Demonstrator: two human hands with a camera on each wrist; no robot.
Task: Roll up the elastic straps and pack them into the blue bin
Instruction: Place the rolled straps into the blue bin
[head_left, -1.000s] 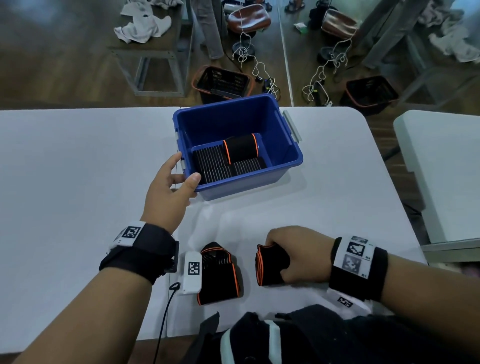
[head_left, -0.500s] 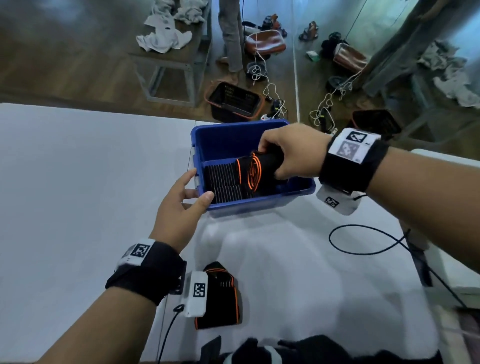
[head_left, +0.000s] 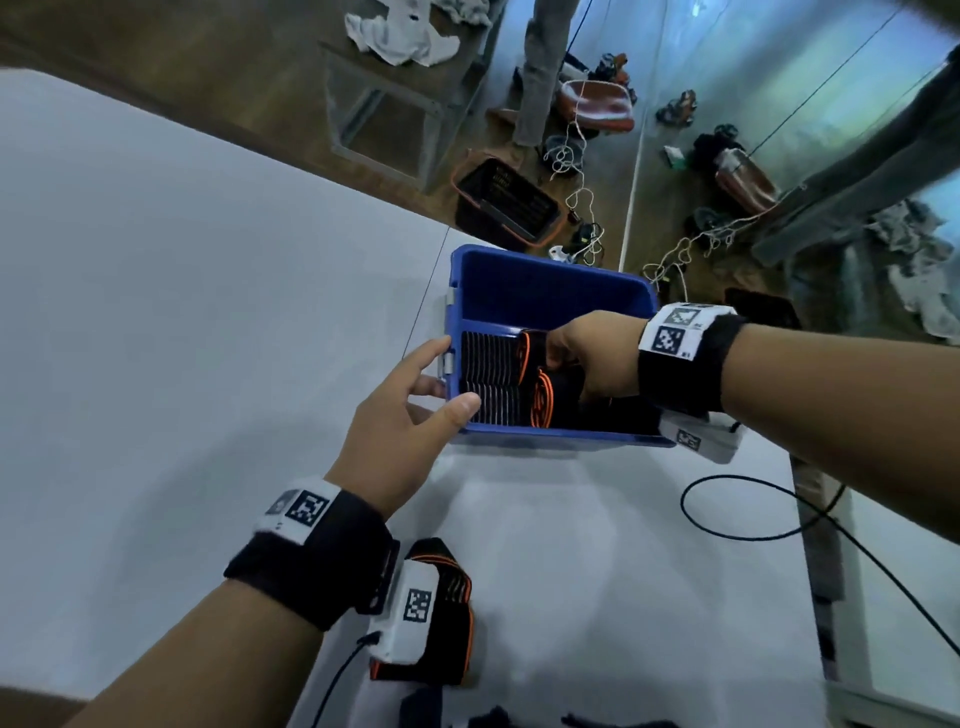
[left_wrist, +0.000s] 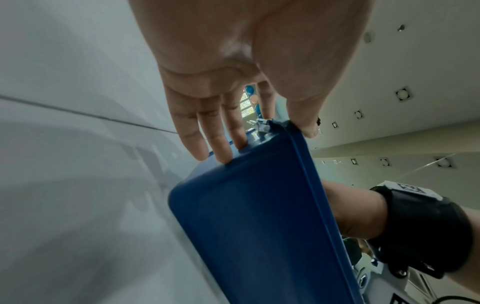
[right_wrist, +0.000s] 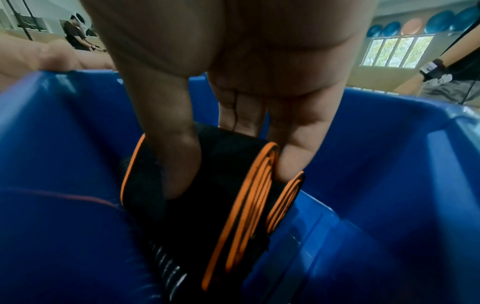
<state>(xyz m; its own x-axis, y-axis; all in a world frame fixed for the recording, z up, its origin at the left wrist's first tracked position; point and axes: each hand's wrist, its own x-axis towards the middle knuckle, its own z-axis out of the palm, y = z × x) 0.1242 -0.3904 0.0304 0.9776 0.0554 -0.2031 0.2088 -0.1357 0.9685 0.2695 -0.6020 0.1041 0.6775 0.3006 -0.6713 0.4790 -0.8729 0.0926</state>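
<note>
The blue bin stands on the white table. My right hand reaches into it and grips a rolled black strap with orange edges, low against the near wall. A second roll lies just behind it. In the right wrist view, the right hand has its thumb and fingers round the roll inside the bin. My left hand holds the bin's near left corner, thumb on the rim; the left wrist view shows that hand on the bin. A loosely folded strap lies by my left wrist.
A ribbed black insert covers the bin's left floor. A black cable loops over the table to the right, near the gap to a second table. Dark cloth lies at the near edge. Beyond the table is floor with baskets.
My right hand lifted the rolled strap from the table's front, carried it over the bin and lowered it inside beside the first roll. The left hand stayed on the bin's corner.
</note>
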